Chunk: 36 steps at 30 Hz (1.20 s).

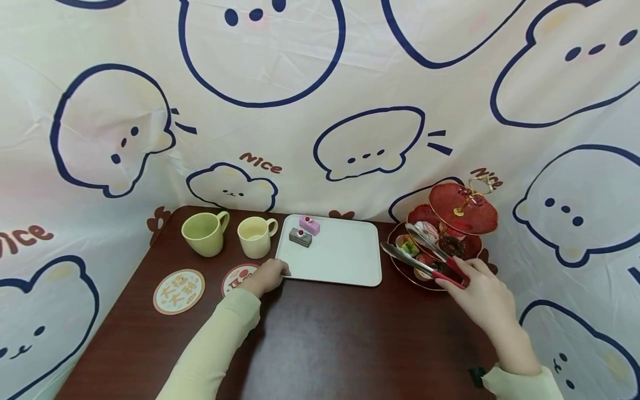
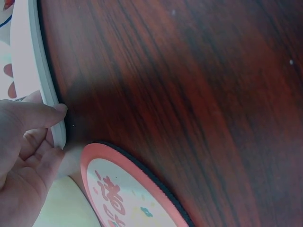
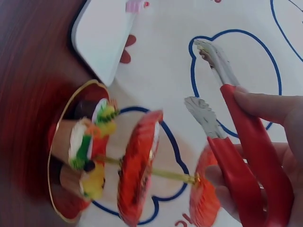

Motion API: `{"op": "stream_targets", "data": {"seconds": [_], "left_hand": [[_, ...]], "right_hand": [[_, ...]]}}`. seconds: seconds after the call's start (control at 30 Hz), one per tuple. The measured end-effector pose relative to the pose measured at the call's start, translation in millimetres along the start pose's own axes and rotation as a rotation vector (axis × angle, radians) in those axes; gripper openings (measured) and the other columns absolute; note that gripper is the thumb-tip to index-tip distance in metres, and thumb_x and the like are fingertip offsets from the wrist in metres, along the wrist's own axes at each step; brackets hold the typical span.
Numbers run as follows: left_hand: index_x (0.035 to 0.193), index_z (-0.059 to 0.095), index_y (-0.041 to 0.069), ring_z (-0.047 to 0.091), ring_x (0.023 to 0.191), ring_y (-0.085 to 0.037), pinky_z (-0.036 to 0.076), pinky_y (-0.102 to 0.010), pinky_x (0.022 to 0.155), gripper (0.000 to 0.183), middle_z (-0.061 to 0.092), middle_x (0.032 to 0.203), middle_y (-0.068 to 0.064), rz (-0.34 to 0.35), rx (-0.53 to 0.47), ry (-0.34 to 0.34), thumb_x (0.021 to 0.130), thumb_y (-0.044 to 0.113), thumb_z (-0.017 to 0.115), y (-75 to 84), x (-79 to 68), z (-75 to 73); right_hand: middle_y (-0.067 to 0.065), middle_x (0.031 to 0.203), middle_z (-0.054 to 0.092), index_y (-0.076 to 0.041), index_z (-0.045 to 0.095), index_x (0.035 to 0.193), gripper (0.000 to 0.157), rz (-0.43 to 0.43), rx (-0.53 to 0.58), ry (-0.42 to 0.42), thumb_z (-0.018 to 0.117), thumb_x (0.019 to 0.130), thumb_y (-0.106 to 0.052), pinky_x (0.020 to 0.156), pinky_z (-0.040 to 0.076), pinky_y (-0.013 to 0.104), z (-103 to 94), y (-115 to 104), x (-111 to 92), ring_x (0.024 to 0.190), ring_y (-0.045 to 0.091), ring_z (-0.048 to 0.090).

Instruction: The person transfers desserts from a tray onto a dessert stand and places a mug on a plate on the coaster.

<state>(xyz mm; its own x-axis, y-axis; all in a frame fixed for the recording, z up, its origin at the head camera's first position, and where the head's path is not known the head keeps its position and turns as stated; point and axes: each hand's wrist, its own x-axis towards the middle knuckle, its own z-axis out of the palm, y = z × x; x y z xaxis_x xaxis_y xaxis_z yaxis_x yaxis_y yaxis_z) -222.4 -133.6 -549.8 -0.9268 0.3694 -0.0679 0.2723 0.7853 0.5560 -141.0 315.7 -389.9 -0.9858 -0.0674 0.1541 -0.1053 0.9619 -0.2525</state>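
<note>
My left hand (image 1: 267,276) grips the front left corner of a white tray (image 1: 345,255); in the left wrist view the thumb and fingers (image 2: 40,116) pinch its rim. On the tray's back left sit a pink cake slice (image 1: 311,225) and a grey cake slice (image 1: 300,238), each topped with a red berry. My right hand (image 1: 487,294) holds red-handled tongs (image 3: 253,156) over a red tiered stand (image 1: 462,208). The tongs' metal tips are apart, with nothing between them. The stand's lower tiers bear small cakes (image 3: 78,142) and a dark donut (image 1: 451,245).
A green mug (image 1: 202,236) and a smaller yellow mug (image 1: 254,239) stand left of the tray. Two round coasters lie before them, a cream one (image 1: 179,291) and a red-rimmed one (image 2: 137,198) by my left hand. A patterned cloth (image 1: 280,133) hangs behind the brown table (image 1: 340,339).
</note>
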Motion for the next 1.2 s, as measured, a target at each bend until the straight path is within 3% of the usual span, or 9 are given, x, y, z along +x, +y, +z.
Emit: {"op": "stream_targets", "data": {"seconds": [0.2, 0.33, 0.5, 0.8, 1.2], "left_hand": [[0.087, 0.075, -0.002, 0.069, 0.087, -0.027, 0.057, -0.044, 0.083, 0.025, 0.074, 0.088, -0.012, 0.009, 0.001, 0.004, 0.080, -0.018, 0.058, -0.8, -0.1, 0.7], [0.087, 0.075, -0.001, 0.069, 0.087, -0.026, 0.057, -0.044, 0.082, 0.025, 0.074, 0.088, -0.011, 0.003, -0.001, 0.013, 0.080, -0.018, 0.058, -0.9, -1.5, 0.9], [0.087, 0.076, 0.000, 0.070, 0.089, -0.025, 0.057, -0.043, 0.083, 0.025, 0.074, 0.089, -0.010, 0.022, 0.008, 0.021, 0.080, -0.018, 0.059, -1.0, -0.6, 0.6], [0.088, 0.076, 0.001, 0.069, 0.093, -0.025, 0.057, -0.043, 0.085, 0.025, 0.074, 0.090, -0.008, 0.007, 0.033, 0.012, 0.081, -0.016, 0.059, -1.3, 2.4, 0.8], [0.088, 0.076, 0.001, 0.070, 0.092, -0.026, 0.057, -0.043, 0.085, 0.027, 0.074, 0.090, -0.008, -0.019, 0.036, 0.007, 0.081, -0.016, 0.058, -1.0, 1.0, 1.0]], "right_hand": [[0.024, 0.119, 0.060, 0.002, 0.061, 0.138, 0.071, -0.067, 0.066, 0.100, 0.083, 0.085, -0.039, 0.064, 0.054, 0.055, 25.7, -14.6, 17.8, 0.083, 0.040, 0.065], [0.022, 0.118, 0.061, 0.001, 0.063, 0.137, 0.070, -0.104, 0.091, 0.132, 0.084, 0.083, -0.039, 0.064, 0.054, 0.055, 48.2, -29.3, 32.0, 0.080, 0.038, 0.065], [0.020, 0.120, 0.063, -0.002, 0.065, 0.137, 0.067, -0.136, 0.127, 0.093, 0.083, 0.084, -0.041, 0.067, 0.054, 0.056, 77.3, -46.6, 48.6, 0.083, 0.037, 0.064], [0.015, 0.110, 0.063, -0.004, 0.067, 0.135, 0.065, -0.185, 0.187, 0.025, 0.085, 0.083, -0.038, 0.063, 0.051, 0.043, 127.0, -63.5, 66.8, 0.080, 0.028, 0.059], [0.007, 0.111, 0.064, -0.010, 0.067, 0.137, 0.061, -0.178, 0.270, -0.049, 0.083, 0.085, -0.038, 0.069, 0.052, 0.041, 171.0, -76.1, 81.1, 0.079, 0.023, 0.057]]}}
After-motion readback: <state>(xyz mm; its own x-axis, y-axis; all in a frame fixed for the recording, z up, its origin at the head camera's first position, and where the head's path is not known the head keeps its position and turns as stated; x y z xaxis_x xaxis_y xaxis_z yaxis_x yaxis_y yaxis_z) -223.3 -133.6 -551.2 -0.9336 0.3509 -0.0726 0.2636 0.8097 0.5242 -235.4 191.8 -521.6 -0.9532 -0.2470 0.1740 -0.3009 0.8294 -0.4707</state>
